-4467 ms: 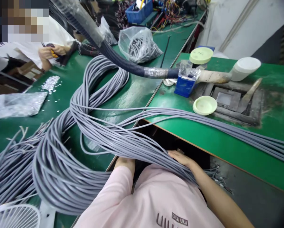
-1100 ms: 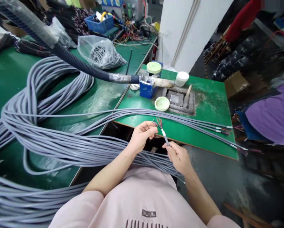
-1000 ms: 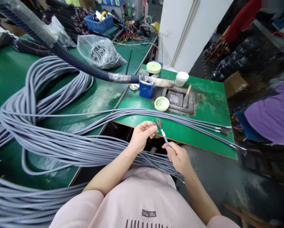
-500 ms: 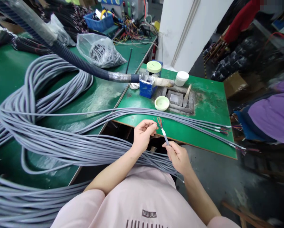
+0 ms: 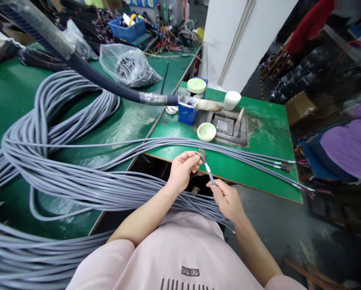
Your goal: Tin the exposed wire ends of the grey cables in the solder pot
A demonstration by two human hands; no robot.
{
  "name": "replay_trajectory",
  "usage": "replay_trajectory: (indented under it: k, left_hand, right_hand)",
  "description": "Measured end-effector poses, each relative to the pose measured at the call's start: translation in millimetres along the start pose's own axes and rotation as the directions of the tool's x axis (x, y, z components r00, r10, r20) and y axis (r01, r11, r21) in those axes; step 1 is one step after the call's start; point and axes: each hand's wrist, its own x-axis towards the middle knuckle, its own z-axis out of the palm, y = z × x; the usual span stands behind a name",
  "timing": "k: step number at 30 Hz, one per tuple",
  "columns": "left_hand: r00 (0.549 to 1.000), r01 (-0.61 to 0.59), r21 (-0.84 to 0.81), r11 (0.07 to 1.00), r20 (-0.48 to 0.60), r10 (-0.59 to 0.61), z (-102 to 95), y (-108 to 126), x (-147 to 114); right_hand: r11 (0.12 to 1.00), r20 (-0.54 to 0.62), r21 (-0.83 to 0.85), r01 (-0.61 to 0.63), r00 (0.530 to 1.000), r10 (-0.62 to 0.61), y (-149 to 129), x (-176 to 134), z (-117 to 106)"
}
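Between thumb and fingers my right hand point(image 5: 227, 198) grips a grey cable point(image 5: 210, 176) just below its stripped end. Thin coloured wires point(image 5: 202, 155) fan out above a white band at that end. My left hand point(image 5: 184, 167) is closed in a pinch at the left side of the fan, on one or more of the wires; exactly which ones is too small to tell. Just beyond my hands, several other grey cables point(image 5: 180, 141) run across the green board, their stripped ends lying at its right edge. A thick bundle of grey cable point(image 5: 108, 191) passes under my forearms.
A dark hose point(image 5: 132, 93) reaches over to a blue block point(image 5: 186, 114) on the board. Near it are a soldering pot point(image 5: 225, 125), a shallow green lid point(image 5: 206, 131) and a white jar point(image 5: 231, 100). At the right sits a person in purple point(image 5: 349, 145).
My left thumb and fingertips have shifted slightly at the wires. My right hand keeps its hold on the cable, and the view has moved a little.
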Motion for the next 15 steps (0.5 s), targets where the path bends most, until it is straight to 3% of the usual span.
replay_trajectory:
  k: [4, 10, 15]
  left_hand:
    - [0.994, -0.108, 0.091, 0.99, 0.042, 0.104, -1.2, 1.1, 0.4]
    - [0.933, -0.36, 0.262, 0.895, 0.133, 0.336, 5.4, -9.0, -11.8]
    - [0.914, -0.397, 0.253, 0.882, 0.193, 0.356, 10.2, -18.4, -21.2]
  right_hand:
    - [0.999, 0.029, 0.037, -0.036, 0.999, 0.035, -1.9, 2.5, -4.4]
    - [0.916, 0.102, 0.365, -0.165, 0.985, 0.137, -5.1, 20.4, -16.2]
    - [0.897, -0.082, 0.442, -0.026, 0.994, 0.069, 0.1, 35.7, -12.7]
